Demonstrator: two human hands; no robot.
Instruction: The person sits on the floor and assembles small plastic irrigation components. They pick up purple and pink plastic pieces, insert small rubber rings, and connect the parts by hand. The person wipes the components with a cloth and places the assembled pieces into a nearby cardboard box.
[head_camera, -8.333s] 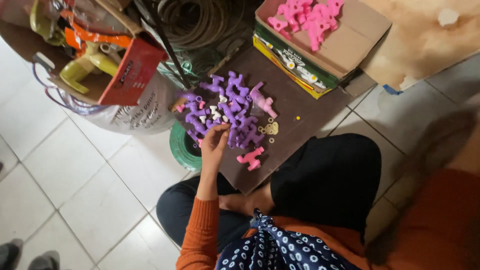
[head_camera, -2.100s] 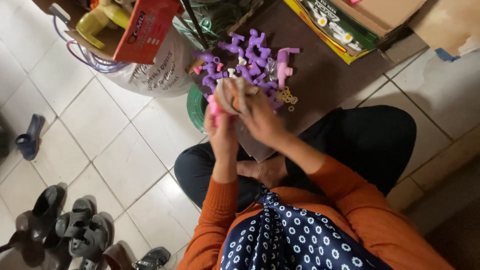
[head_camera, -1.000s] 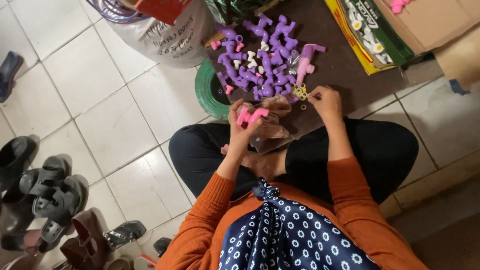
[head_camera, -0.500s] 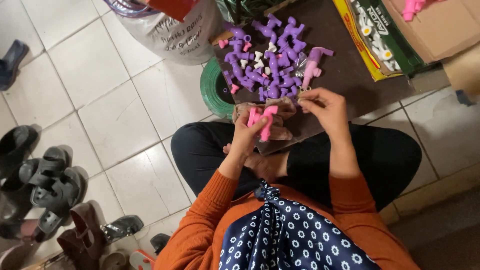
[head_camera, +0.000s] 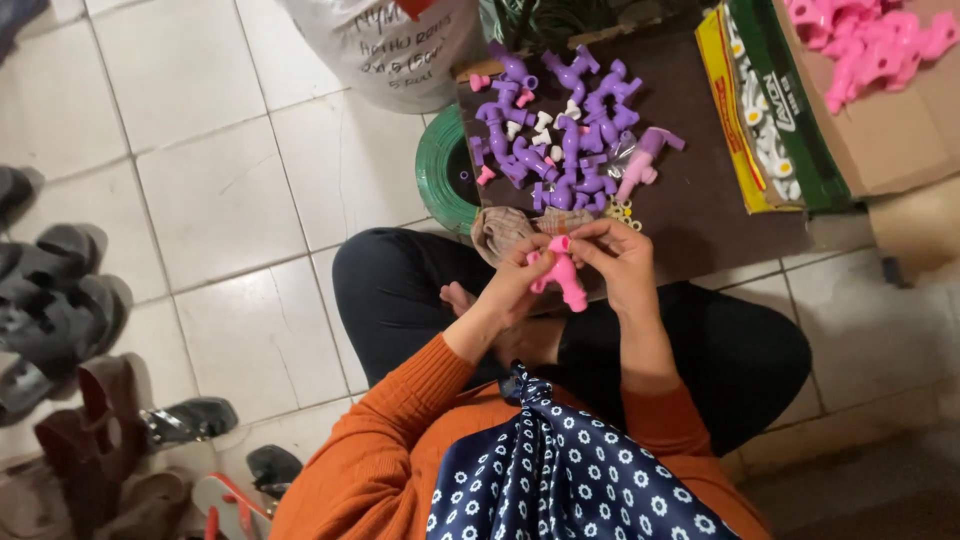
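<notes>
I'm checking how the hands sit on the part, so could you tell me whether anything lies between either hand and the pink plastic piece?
Nothing visible does. The left hand and right hand both grip the pink plastic piece directly, above the lap.

pink plastic fitting (head_camera: 562, 277), tilted, held above lap

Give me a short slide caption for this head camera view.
Both hands, left and right, hold a pink plastic fitting near a pile of purple fittings.

Home floor workspace: tiled floor (head_camera: 220, 200), shoes (head_camera: 60, 290), parts boxes (head_camera: 850, 110).
</notes>
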